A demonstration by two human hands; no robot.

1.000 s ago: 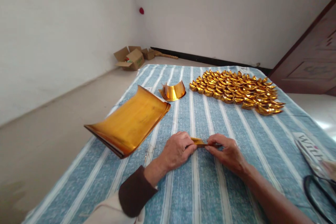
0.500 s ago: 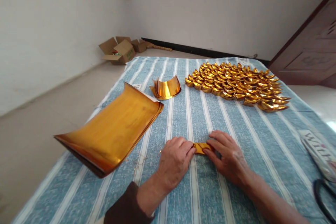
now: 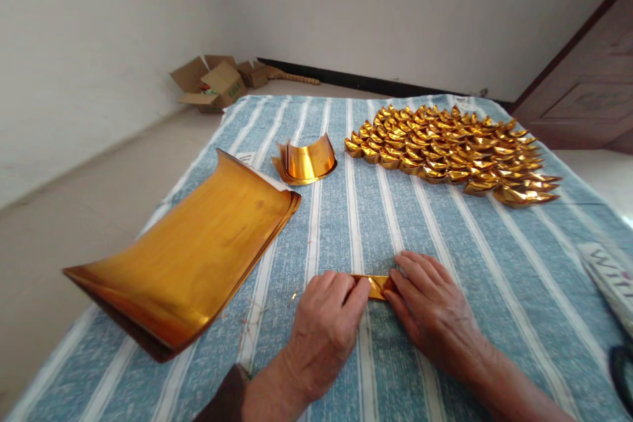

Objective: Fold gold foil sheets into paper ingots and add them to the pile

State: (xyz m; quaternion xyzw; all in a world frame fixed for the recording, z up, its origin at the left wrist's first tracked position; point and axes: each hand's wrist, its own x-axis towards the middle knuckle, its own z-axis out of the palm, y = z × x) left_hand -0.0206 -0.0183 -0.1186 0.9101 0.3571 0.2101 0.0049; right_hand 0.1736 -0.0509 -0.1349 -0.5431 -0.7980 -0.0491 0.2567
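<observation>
Between my hands a narrow folded strip of gold foil paper (image 3: 378,287) lies on the striped cloth. My left hand (image 3: 329,320) is closed on its left end, thumb and fingers pressed to the foil. On the right end, my right hand (image 3: 430,300) holds the strip down with thumb and fingers, which hide that end. To the left rests a large stack of gold foil sheets (image 3: 192,250), curling up at its edges. Beyond my hands stands a smaller curled stack of gold foil (image 3: 311,161). Many folded gold foil ingots (image 3: 440,145) sit in rows at the far right.
A blue and white striped cloth (image 3: 331,231) covers the table. At the right edge lie a printed packet (image 3: 606,277) and a black curved handle (image 3: 620,372). Open cardboard boxes (image 3: 217,86) stand on the floor behind, near a wooden door (image 3: 588,86).
My left hand's grip has shifted, and its thumb now lies across the foil strip. More of the strip's upper edge shows behind the left fingers. The camera view has tilted slightly.
</observation>
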